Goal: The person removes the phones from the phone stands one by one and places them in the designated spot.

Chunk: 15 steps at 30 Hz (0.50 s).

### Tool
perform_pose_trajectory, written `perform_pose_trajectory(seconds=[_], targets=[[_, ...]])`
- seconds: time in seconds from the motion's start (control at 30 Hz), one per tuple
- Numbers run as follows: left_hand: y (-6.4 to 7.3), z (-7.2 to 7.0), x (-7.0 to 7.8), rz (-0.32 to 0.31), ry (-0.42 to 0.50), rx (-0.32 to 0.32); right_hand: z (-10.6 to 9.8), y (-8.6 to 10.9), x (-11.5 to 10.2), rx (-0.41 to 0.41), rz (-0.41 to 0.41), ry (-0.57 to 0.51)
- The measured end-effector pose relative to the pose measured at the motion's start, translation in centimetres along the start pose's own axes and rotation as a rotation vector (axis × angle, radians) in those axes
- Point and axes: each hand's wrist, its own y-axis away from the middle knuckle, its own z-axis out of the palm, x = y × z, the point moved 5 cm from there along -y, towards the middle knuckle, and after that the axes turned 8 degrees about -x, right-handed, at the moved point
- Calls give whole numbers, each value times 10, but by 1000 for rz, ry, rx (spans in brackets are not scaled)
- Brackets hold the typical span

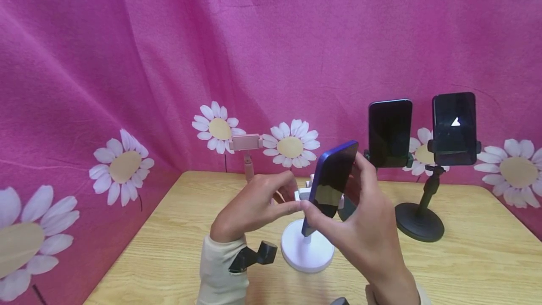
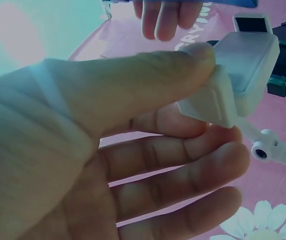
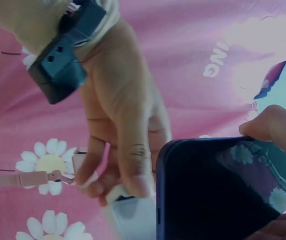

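Observation:
My left hand [image 1: 258,204] pinches one end of the clamp of a white phone stand [image 2: 247,60] between thumb and fingers. The stand's round white base [image 1: 306,253] rests on the table below. In my right hand [image 1: 368,225] is a blue-edged smartphone [image 1: 334,178], gripped by its edges and tilted, its dark screen turned toward me. It is right beside the clamp and hides part of it in the head view. In the right wrist view, the phone [image 3: 207,195] overlaps the clamp's grey-white body [image 3: 135,217].
A pink phone stand [image 1: 246,142] with nothing in its clamp stands behind my left hand. At the right, two black stands hold upright phones, one phone dark [image 1: 389,133], the other phone [image 1: 455,128] showing a small white mark. A pink daisy-print cloth [image 1: 296,51] hangs behind the wooden table [image 1: 165,248].

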Motion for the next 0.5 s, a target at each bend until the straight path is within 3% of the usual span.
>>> perform_pose_trajectory(seconds=[0.27, 0.5], targets=[[-3, 0, -8, -2, -22, 58, -14, -1, 2, 41, 52, 60], [-7, 0, -17, -3, -32, 132, -23, 2, 10, 34, 159, 166]])
